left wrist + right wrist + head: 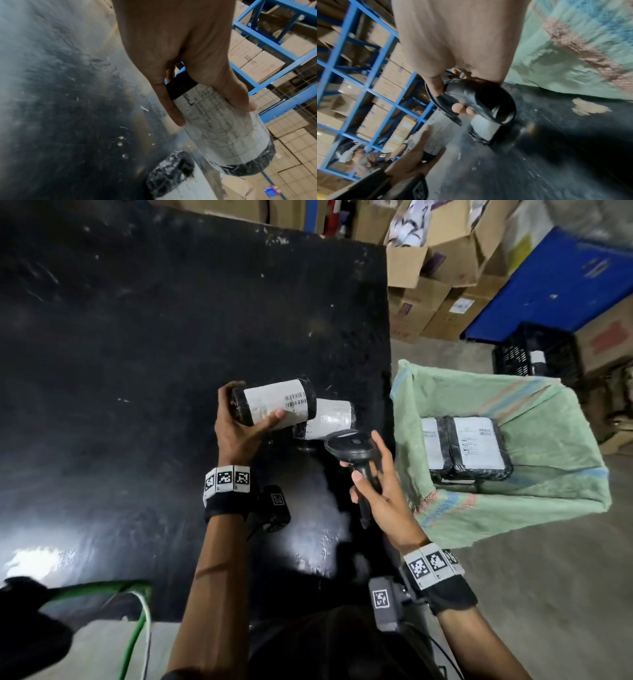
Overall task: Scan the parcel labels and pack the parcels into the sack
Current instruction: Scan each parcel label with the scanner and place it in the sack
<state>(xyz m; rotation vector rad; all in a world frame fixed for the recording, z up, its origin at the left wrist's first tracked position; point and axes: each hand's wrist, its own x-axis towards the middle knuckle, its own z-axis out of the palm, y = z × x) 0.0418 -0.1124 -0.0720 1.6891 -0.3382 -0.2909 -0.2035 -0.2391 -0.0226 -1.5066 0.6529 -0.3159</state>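
Note:
My left hand [239, 422] grips a cylindrical parcel [274, 404] in black wrap with a white barcode label, lifted above the black table [137, 337]. The same parcel [223, 128] shows in the left wrist view, held by thumb and fingers. A second cylindrical parcel [329, 419] lies on the table just behind it. My right hand [373, 474] holds a black handheld scanner [352, 446] by its handle, head aimed toward the parcels; the scanner [479, 102] fills the right wrist view. The green woven sack [548, 501] stands open to the table's right with two flat wrapped parcels [472, 446] inside.
Cardboard boxes [431, 268] are stacked behind the table, beside a blue panel [565, 285] and a black plastic crate [534, 354]. Blue shelving [274, 40] holds more boxes. A green cable [137, 621] hangs off the table's near left edge.

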